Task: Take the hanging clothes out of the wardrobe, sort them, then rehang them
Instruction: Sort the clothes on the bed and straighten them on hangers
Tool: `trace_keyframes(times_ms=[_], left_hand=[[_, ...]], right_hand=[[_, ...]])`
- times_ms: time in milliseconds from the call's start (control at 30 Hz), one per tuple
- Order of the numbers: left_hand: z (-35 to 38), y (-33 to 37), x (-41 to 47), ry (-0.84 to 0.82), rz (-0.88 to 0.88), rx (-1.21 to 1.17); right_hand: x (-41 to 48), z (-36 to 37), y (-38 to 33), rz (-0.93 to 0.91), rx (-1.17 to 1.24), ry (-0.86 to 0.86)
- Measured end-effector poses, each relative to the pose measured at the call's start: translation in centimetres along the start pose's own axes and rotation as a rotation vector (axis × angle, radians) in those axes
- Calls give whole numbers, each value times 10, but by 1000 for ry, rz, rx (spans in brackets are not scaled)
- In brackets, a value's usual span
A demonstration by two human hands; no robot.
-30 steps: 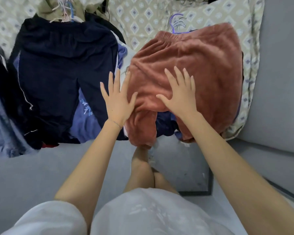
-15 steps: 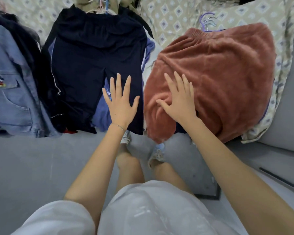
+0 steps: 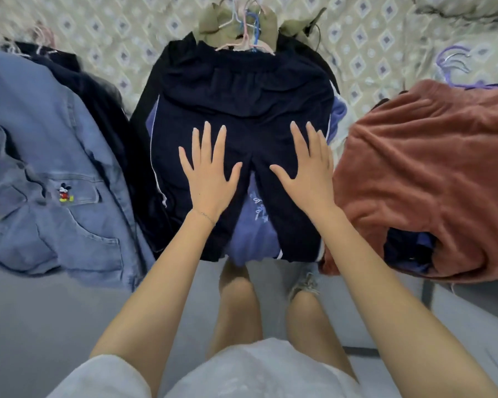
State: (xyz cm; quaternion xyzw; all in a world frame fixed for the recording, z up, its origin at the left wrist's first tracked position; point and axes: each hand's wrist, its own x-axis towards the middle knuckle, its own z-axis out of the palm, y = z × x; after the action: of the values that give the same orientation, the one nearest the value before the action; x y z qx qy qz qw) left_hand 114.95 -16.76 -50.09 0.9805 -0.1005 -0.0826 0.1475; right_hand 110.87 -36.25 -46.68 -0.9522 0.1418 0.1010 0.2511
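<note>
Patterned bedding [image 3: 107,33], cream with blue diamonds, carries three heaps of clothes whose near ends hang over the bed edge above a grey floor [image 3: 41,311].

Hands. Both arms reach straight forward, palms down. The left hand [image 3: 209,173] and right hand [image 3: 308,170] lie flat with fingers straight and fanned wide, gripping nothing. Each sits over one leg of the navy track trousers [image 3: 242,90]. Whether the palms press the cloth or hang just above it cannot be told. A thin bracelet [image 3: 207,217] circles the left wrist.

Task item. The trousers top the middle heap directly under both hands, waistband beyond the fingertips and hems near the wrists. White piping runs down each outer seam. Between the thumbs the legs part, showing a purple garment [image 3: 250,234] with pale embroidery beneath.

Surroundings. Past the fingertips, a bunch of pink, white and blue hangers [image 3: 247,35] rests on an olive garment [image 3: 213,21]. Outside the left hand lies a blue denim jacket [image 3: 55,156] with a Mickey Mouse emblem [image 3: 65,192]; dark clothing fills the space between it and the trousers. Outside the right hand lies a rust fleece garment [image 3: 429,173], with a purple hanger [image 3: 454,64] at its far end.

Edges. Bare bedding separates trousers and fleece beyond the right fingertips; near the right wrist the two almost meet.
</note>
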Motion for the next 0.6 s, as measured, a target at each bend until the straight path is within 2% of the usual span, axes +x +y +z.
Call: trace_keyframes(times_ms=[133, 333, 500, 600], left_hand=[[13, -38, 45, -19, -25, -14], [47, -73, 105, -40, -39, -38], [73, -94, 155, -25, -48, -84], [84, -105, 186, 13, -87, -206]], right_hand=[[41, 36, -24, 30, 7, -15], [110, 71, -13, 94, -51, -30], [171, 94, 7, 42, -133, -66], [201, 105, 14, 24, -166, -58]])
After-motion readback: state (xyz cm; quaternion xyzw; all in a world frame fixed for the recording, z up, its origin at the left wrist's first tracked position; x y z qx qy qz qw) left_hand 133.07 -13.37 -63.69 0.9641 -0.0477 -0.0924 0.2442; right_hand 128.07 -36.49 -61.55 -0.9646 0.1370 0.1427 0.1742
